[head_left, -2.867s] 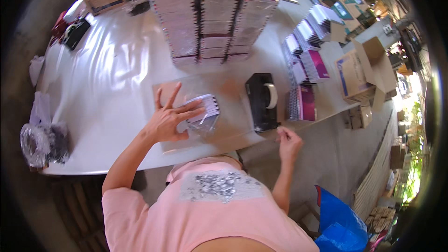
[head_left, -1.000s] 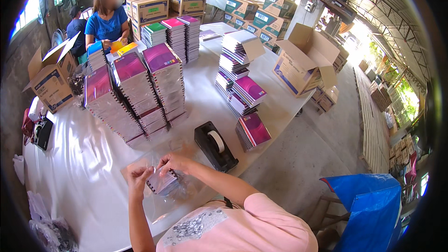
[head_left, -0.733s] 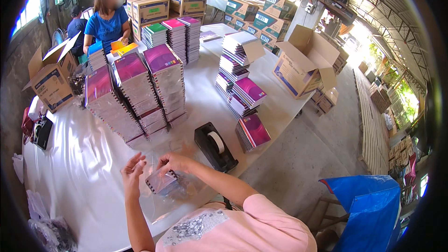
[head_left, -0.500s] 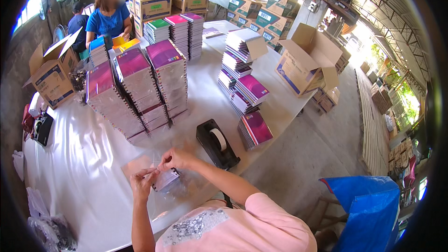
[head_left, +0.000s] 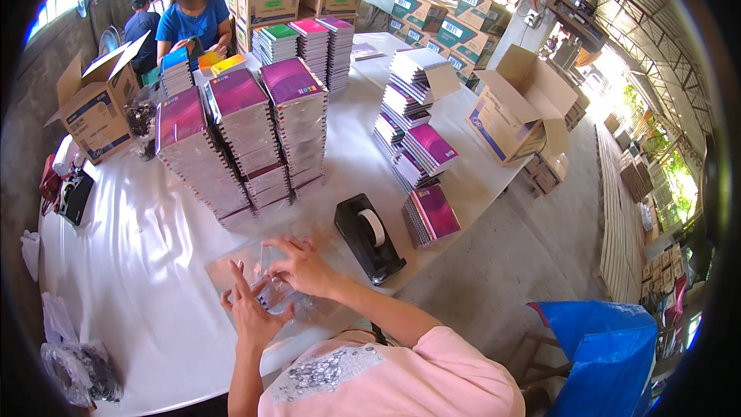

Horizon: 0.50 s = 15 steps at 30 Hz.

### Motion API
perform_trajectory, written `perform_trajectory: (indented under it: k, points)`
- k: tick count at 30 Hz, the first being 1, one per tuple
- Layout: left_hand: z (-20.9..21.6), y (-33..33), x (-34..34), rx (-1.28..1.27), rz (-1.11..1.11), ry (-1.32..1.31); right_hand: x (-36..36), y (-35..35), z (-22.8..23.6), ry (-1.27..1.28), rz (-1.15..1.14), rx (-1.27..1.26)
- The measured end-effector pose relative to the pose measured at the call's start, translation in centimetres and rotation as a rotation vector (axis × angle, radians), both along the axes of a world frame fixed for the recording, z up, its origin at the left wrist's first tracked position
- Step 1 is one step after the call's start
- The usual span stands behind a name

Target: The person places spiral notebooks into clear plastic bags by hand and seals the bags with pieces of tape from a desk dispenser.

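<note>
On the white table before me lies a small spiral notebook (head_left: pixel 272 296) in clear plastic wrap (head_left: pixel 241 253). My hands partly cover it. My left hand (head_left: pixel 256 310) is at its left side with fingers spread, the index finger pointing up. From the right, my right hand (head_left: pixel 301 269) reaches over the wrap, fingers stretched out and thumb near the notebook. Neither hand grips anything; light contact with the plastic cannot be told. Just right of my right hand stands a black tape dispenser (head_left: pixel 369 241) with a pale roll.
Tall stacks of purple wrapped notebooks (head_left: pixel 235 93) stand ahead. A staggered notebook pile (head_left: pixel 409 116) and a single short stack (head_left: pixel 434 212) line the right edge. Open cartons (head_left: pixel 513 112) flank the table. A person in blue (head_left: pixel 193 23) works across it. A blue-covered chair (head_left: pixel 598 347) stands right.
My fingers were pinched together over the notebook; now they are spread and the hands have parted slightly. The view has shifted, moving the scene a little to the right.
</note>
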<state>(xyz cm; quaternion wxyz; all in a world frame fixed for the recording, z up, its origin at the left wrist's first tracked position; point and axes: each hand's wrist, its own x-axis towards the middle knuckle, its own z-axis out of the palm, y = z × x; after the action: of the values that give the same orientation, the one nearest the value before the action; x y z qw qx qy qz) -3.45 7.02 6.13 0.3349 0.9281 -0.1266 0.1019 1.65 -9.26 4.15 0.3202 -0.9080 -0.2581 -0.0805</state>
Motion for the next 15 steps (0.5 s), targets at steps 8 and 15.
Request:
perform_trajectory:
  k: [8, 15]
  points:
    - [-2.6, 0.4, -0.6, 0.173, -0.027, -0.065, -3.4, 1.0, 2.0, -0.308, 0.081, -0.64]
    - [-3.1, -0.8, -1.6, 0.214, -0.022, -0.253, -7.1, -2.7, 2.2, -0.133, 0.005, -0.364]
